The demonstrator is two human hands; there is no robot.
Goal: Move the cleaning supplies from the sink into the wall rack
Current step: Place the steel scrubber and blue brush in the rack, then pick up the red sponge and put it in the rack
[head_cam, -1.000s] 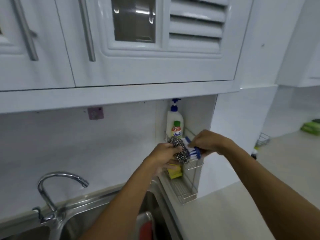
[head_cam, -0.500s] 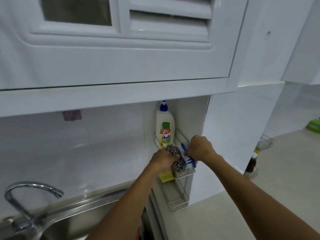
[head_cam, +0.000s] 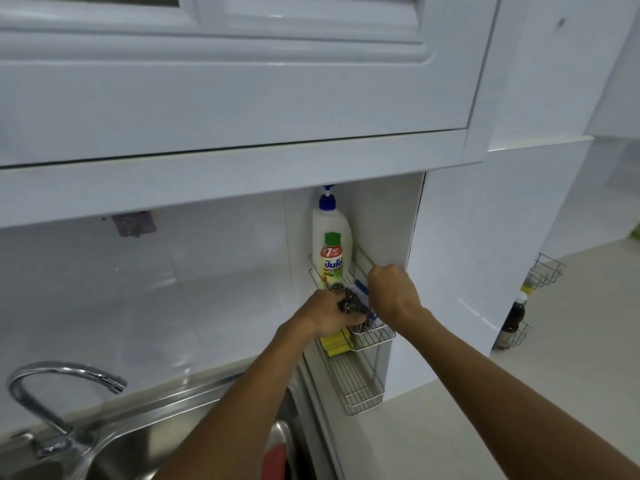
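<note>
Both forearms are reaching up from the sink [head_cam: 145, 441] toward the wall rack [head_cam: 372, 336]. The left hand [head_cam: 330, 315] is gripping a steel scourer [head_cam: 348, 301] over the upper basket; the right hand [head_cam: 393, 294] is curling around a partly hidden blue brush [head_cam: 362, 285]. Behind, a soap bottle [head_cam: 331, 244] is showing a "7".

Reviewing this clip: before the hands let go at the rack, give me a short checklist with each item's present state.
1. Left hand holds the steel scourer over the rack's upper basket: ok.
2. Right hand closed on the blue brush: ok.
3. Scourer fully resting in the basket: cannot tell, the hand covers it.
4. Soap bottle upright at the back, out of the way: ok.
5. Yellow sponge already in the rack, below the left hand: ok.
6. Sink emptied of supplies: cannot tell; something red shows by the left forearm.
</note>
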